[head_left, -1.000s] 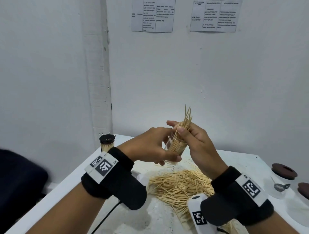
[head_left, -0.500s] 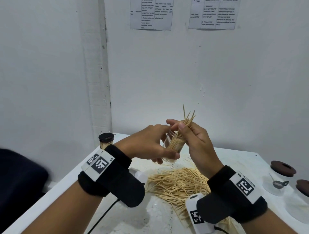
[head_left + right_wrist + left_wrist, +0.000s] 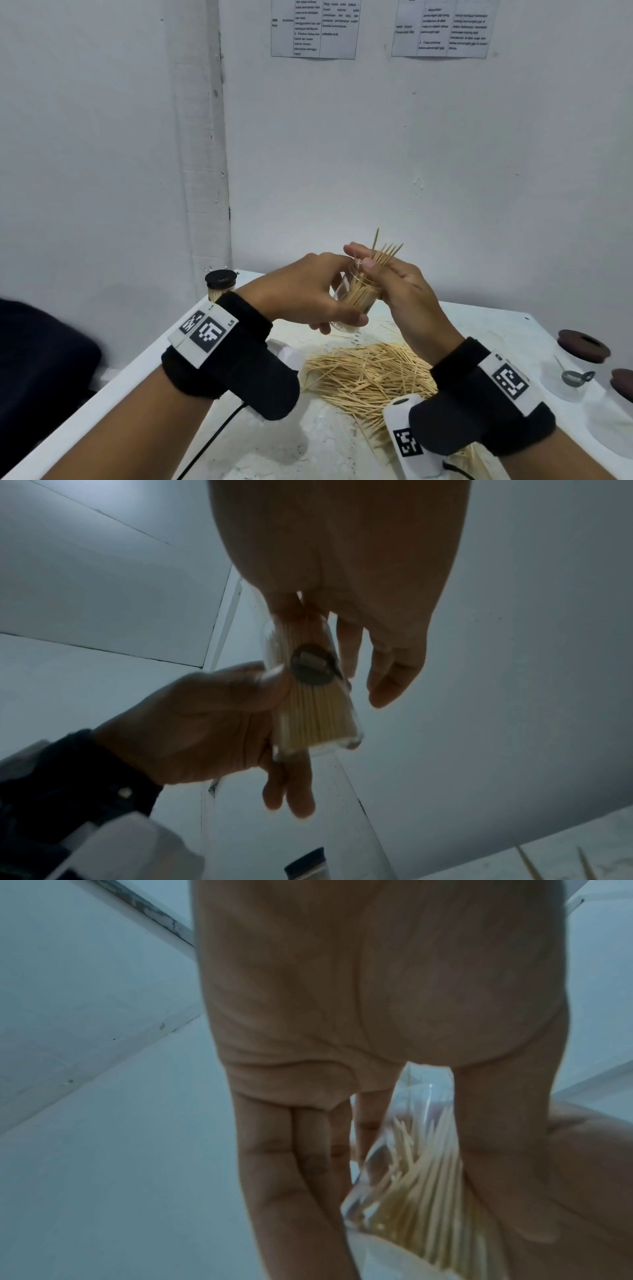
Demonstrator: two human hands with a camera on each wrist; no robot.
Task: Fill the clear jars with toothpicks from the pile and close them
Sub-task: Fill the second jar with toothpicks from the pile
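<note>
My left hand (image 3: 308,294) grips a small clear jar (image 3: 356,301) in the air above the table, thumb across its front. The jar (image 3: 315,696) is packed with toothpicks (image 3: 421,1177). My right hand (image 3: 387,274) pinches a small bunch of toothpicks (image 3: 385,251) at the jar's mouth; their tips stick out above my fingers. A loose pile of toothpicks (image 3: 370,373) lies on the white table (image 3: 260,445) below both hands.
A filled jar with a dark lid (image 3: 221,284) stands at the table's back left corner. At the right edge are a brown lid (image 3: 582,344), a second brown lid (image 3: 623,383) and a small metal spoon (image 3: 575,377). Paper sheets (image 3: 313,29) hang on the wall.
The bunch pinched in my right hand has sunk lower into the jar, so less of it sticks out above my fingers. Both hands stayed in nearly the same place.
</note>
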